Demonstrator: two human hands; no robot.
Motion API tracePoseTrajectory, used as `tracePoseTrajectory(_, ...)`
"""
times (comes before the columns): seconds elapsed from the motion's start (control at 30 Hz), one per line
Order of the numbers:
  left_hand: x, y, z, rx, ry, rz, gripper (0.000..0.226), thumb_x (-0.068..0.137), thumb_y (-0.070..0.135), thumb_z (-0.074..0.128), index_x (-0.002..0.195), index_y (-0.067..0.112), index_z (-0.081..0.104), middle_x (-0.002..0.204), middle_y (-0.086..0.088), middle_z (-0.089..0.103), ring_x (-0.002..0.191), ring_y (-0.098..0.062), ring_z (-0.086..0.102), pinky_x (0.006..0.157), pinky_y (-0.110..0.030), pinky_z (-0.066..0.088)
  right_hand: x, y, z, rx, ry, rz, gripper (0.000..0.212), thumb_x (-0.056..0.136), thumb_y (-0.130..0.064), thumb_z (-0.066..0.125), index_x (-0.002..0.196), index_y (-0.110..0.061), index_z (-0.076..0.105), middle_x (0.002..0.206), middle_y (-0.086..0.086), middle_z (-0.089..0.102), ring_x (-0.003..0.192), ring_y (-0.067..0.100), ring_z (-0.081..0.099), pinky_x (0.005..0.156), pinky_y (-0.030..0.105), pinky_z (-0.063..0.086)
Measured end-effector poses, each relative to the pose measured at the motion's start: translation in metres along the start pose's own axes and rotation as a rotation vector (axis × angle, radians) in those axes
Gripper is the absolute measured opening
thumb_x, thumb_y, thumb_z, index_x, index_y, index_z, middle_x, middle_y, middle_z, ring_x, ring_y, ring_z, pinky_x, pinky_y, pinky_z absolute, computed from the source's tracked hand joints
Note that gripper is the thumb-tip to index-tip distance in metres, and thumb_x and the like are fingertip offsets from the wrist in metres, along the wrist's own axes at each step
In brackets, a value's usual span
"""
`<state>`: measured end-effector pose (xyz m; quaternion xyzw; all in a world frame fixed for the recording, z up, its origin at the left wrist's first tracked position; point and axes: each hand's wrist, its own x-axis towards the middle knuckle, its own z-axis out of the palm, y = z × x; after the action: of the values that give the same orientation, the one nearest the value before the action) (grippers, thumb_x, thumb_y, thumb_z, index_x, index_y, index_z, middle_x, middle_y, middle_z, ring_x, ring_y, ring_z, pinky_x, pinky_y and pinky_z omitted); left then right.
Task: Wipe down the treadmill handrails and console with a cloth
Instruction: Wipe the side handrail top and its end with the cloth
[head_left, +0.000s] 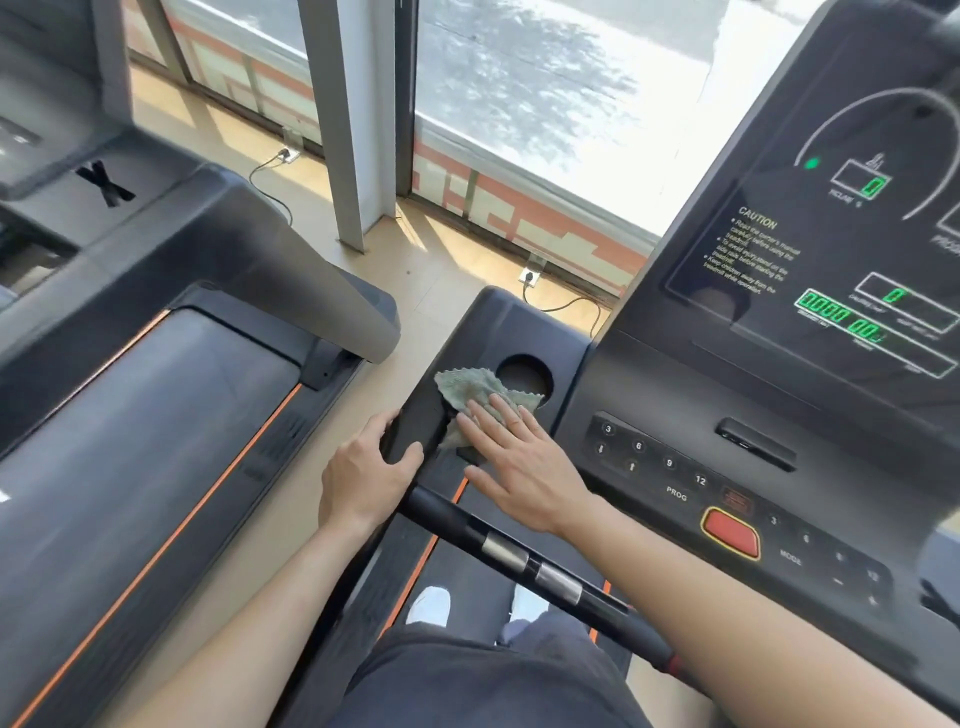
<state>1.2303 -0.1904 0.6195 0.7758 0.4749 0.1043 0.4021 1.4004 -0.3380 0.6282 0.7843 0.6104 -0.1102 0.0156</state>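
A grey-green cloth (470, 387) lies on the black left wing of the treadmill console (519, 322), beside a round cup holder (523, 375). My right hand (519, 457) lies flat on the cloth, fingers spread, pressing it down. The left edge of that wing is gripped by my left hand (363, 473), thumb on top. A black handrail (524, 558) with two silver sensor bands runs from under my hands toward the lower right. The console display (841, 249) glows with green digits at the right, with a keypad and a red stop button (730, 531) below it.
A second treadmill (156, 395) with an orange-trimmed belt stands to the left across a strip of wooden floor. Windows and a grey pillar (358, 130) are ahead. Power cords (566, 304) run to floor sockets. My white shoes (428, 605) stand on the belt below.
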Motion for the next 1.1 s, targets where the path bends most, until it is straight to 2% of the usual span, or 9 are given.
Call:
tracePoseTrajectory(0.2,0.0,-0.001,-0.001,-0.004,-0.012,0.0,0.049,0.086,0.044,0.067,0.133,0.037,0.057,0.118,0.006,0.071,0.111,-0.023,0.064,0.092,-0.037,0.051,0.036,0.016,-0.012,0.101,-0.056,0.244,0.069,0.102,-0.061,0.015,0.16,-0.028,-0.003,0.168,0.001,-0.007,0.155,0.02,-0.008,0.126,0.041,0.0)
tracePoseTrajectory(0.37,-0.001,-0.001,-0.001,-0.003,-0.008,0.01,0.05,0.086,0.043,0.067,0.134,0.036,0.058,0.121,0.005,0.07,0.113,-0.024,0.064,0.093,-0.037,0.05,0.03,0.021,-0.017,0.119,-0.078,0.269,0.075,0.101,-0.063,0.018,0.16,-0.024,-0.003,0.167,0.003,0.012,0.155,0.02,0.001,0.126,0.04,-0.003)
tracePoseTrajectory(0.53,-0.001,-0.001,-0.001,-0.002,-0.016,0.009,0.051,0.087,0.044,0.067,0.136,0.036,0.057,0.124,0.003,0.07,0.115,-0.025,0.063,0.095,-0.038,0.05,0.01,0.032,-0.026,0.03,-0.034,0.151,0.065,0.101,-0.061,0.023,0.157,-0.029,0.023,0.15,-0.005,0.047,0.147,0.023,0.03,0.125,0.047,0.006)
tracePoseTrajectory(0.63,0.0,-0.001,-0.001,-0.004,-0.016,0.01,0.05,0.087,0.043,0.067,0.136,0.035,0.057,0.125,0.002,0.07,0.115,-0.026,0.063,0.095,-0.038,0.05,0.001,0.046,-0.032,-0.107,0.078,0.029,0.057,0.101,-0.054,0.026,0.14,-0.022,0.052,0.122,-0.003,0.063,0.125,0.021,0.053,0.122,0.043,0.018)
tracePoseTrajectory(0.7,0.001,-0.001,-0.001,-0.001,-0.014,0.01,0.05,0.087,0.042,0.067,0.136,0.035,0.057,0.127,0.002,0.069,0.116,-0.026,0.063,0.095,-0.038,0.049,-0.003,0.055,-0.033,-0.173,0.137,0.006,0.051,0.102,-0.05,0.03,0.13,-0.019,0.061,0.112,-0.002,0.064,0.119,0.021,0.057,0.121,0.042,0.02)
tracePoseTrajectory(0.83,0.001,0.0,-0.001,0.005,-0.011,0.011,0.051,0.088,0.042,0.066,0.137,0.035,0.057,0.128,0.003,0.068,0.118,-0.024,0.062,0.097,-0.037,0.047,0.0,0.058,-0.028,-0.267,0.084,0.101,0.06,0.103,-0.052,0.023,0.138,-0.015,0.055,0.134,0.003,0.059,0.139,0.023,0.042,0.123,0.046,0.016)
tracePoseTrajectory(0.93,0.001,-0.001,0.0,0.002,-0.012,0.014,0.05,0.088,0.042,0.066,0.137,0.034,0.057,0.127,0.003,0.069,0.117,-0.024,0.062,0.096,-0.037,0.048,0.021,0.049,-0.027,-0.202,-0.032,0.199,0.069,0.102,-0.058,0.011,0.153,-0.019,0.037,0.159,0.002,0.037,0.152,0.02,0.019,0.125,0.048,0.002)
tracePoseTrajectory(1.03,0.002,-0.002,0.0,-0.007,-0.016,0.012,0.05,0.086,0.044,0.066,0.135,0.035,0.058,0.125,0.006,0.069,0.116,-0.022,0.063,0.096,-0.038,0.049,0.034,0.044,-0.024,-0.13,-0.092,0.242,0.072,0.1,-0.061,0.004,0.158,-0.024,0.023,0.167,-0.001,0.017,0.155,0.015,0.001,0.123,0.05,-0.008)
tracePoseTrajectory(1.1,0.002,-0.003,0.001,-0.007,-0.018,0.013,0.05,0.086,0.044,0.066,0.134,0.035,0.058,0.124,0.006,0.069,0.115,-0.022,0.063,0.096,-0.038,0.05,0.032,0.048,-0.023,-0.138,-0.085,0.229,0.072,0.1,-0.062,0.003,0.158,-0.025,0.025,0.166,-0.004,0.019,0.155,0.014,0.002,0.123,0.051,-0.009)
